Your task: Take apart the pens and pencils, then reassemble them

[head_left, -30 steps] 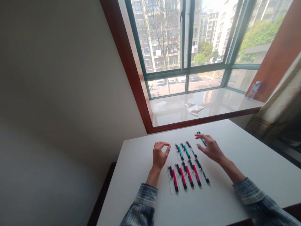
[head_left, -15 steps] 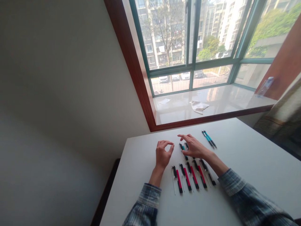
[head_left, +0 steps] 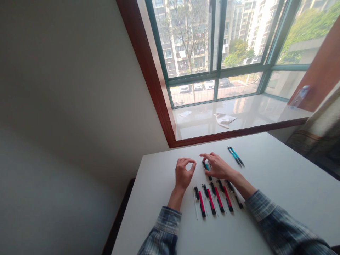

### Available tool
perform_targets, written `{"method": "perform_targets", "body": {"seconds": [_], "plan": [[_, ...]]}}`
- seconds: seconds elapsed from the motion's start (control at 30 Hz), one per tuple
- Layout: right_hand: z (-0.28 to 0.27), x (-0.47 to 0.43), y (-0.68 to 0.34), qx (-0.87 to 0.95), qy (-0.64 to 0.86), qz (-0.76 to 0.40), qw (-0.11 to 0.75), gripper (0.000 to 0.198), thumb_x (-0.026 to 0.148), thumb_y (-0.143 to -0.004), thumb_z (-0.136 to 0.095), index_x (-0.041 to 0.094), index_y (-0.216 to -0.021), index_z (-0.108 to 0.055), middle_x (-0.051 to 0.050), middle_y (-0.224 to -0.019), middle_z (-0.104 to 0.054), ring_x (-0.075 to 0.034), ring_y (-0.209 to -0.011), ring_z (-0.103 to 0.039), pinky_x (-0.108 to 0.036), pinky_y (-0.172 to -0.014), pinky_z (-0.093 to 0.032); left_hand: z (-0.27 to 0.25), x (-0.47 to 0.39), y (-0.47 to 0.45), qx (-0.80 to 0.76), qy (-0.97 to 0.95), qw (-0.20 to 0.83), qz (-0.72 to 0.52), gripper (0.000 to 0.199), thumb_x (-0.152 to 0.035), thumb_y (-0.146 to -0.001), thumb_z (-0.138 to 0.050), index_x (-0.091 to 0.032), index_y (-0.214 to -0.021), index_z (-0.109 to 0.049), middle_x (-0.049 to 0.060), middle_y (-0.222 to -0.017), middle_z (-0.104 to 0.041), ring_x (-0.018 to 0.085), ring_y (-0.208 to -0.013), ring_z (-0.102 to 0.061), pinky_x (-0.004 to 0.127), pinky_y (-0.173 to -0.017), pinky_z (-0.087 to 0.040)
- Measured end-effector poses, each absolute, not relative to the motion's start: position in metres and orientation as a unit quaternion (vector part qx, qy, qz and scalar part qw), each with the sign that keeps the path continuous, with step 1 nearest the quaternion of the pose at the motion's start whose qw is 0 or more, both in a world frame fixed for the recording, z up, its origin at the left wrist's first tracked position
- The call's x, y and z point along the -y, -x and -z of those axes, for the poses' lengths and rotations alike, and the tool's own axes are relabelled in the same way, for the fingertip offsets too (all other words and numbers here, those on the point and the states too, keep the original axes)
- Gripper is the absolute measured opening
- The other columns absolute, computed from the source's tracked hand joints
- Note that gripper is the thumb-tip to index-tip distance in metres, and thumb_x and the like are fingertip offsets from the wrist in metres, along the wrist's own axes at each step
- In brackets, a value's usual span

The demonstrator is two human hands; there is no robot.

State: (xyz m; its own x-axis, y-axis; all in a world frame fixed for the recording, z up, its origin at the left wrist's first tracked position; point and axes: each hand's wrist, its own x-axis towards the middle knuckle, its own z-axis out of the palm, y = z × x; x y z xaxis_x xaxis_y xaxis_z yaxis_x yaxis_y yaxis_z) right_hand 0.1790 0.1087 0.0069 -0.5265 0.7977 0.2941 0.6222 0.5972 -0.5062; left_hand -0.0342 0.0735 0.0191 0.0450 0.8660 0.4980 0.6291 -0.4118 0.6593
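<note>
My left hand (head_left: 183, 173) is raised over the table, thumb and forefinger tips meeting in a ring; whatever may be between them is too small to make out. To its right, my right hand (head_left: 216, 166) reaches over a teal-and-black pen (head_left: 206, 168) lying in parts, its thumb and forefinger apart on either side of the pieces. My right palm hides some of what lies beneath. Nearer to me is a row of dismantled pens: red barrels with black grips (head_left: 202, 204), black upper parts (head_left: 197, 193) and thin pale refills (head_left: 195, 205).
Two whole teal pens (head_left: 236, 156) lie side by side at the table's back right. The white table (head_left: 281, 184) meets a wall on the left and a window sill behind. On the sill are a crumpled cloth (head_left: 225, 119) and a clear bottle (head_left: 300, 96).
My right forefinger has dipped slightly towards the top of the teal pen's parts. My left hand keeps the same pinch, and the pens have not moved.
</note>
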Motion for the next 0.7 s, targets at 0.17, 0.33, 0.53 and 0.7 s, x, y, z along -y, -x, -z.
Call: {"method": "perform_targets", "body": {"seconds": [0.17,0.33,0.53,0.7], "plan": [[-0.006,-0.111,-0.181,0.856,0.414,-0.160,0.266,0.075,0.016,-0.075,-0.070,0.023,-0.146,-0.048,-0.007,-0.108,-0.071,-0.029,-0.104,-0.057,-0.046,-0.096,-0.050,-0.019,-0.074,0.035,-0.524,-0.711,0.134,-0.449,0.008,-0.026,-0.092,-0.068,-0.025,-0.090,-0.076,0.003,-0.094,-0.076,0.024,-0.100,-0.063,0.042,-0.093,-0.050],[-0.016,-0.106,-0.178,0.838,0.409,-0.110,0.345,0.064,0.020,-0.080,-0.072,0.024,-0.141,-0.051,-0.008,-0.111,-0.070,-0.029,-0.108,-0.059,-0.049,-0.097,-0.051,-0.021,-0.074,0.035,-0.520,-0.700,0.154,-0.465,0.010,-0.030,-0.093,-0.066,-0.025,-0.091,-0.075,0.003,-0.096,-0.076,0.025,-0.101,-0.064,0.043,-0.095,-0.050],[-0.031,-0.090,-0.161,0.838,0.339,-0.071,0.421,0.054,0.023,-0.086,-0.072,0.025,-0.137,-0.053,-0.010,-0.121,-0.068,-0.029,-0.111,-0.061,-0.051,-0.096,-0.054,-0.024,-0.074,0.032,-0.512,-0.672,0.244,-0.476,0.019,-0.042,-0.092,-0.066,-0.025,-0.100,-0.071,0.004,-0.101,-0.075,0.024,-0.096,-0.068,0.041,-0.089,-0.051],[-0.028,-0.088,-0.153,0.840,0.314,-0.076,0.435,0.051,0.018,-0.086,-0.070,0.025,-0.134,-0.055,-0.009,-0.117,-0.069,-0.027,-0.107,-0.063,-0.049,-0.094,-0.056,-0.023,-0.074,0.029,-0.497,-0.671,0.299,-0.462,0.018,-0.038,-0.088,-0.071,-0.023,-0.098,-0.069,0.003,-0.093,-0.075,0.022,-0.090,-0.070,0.039,-0.089,-0.051]]}}
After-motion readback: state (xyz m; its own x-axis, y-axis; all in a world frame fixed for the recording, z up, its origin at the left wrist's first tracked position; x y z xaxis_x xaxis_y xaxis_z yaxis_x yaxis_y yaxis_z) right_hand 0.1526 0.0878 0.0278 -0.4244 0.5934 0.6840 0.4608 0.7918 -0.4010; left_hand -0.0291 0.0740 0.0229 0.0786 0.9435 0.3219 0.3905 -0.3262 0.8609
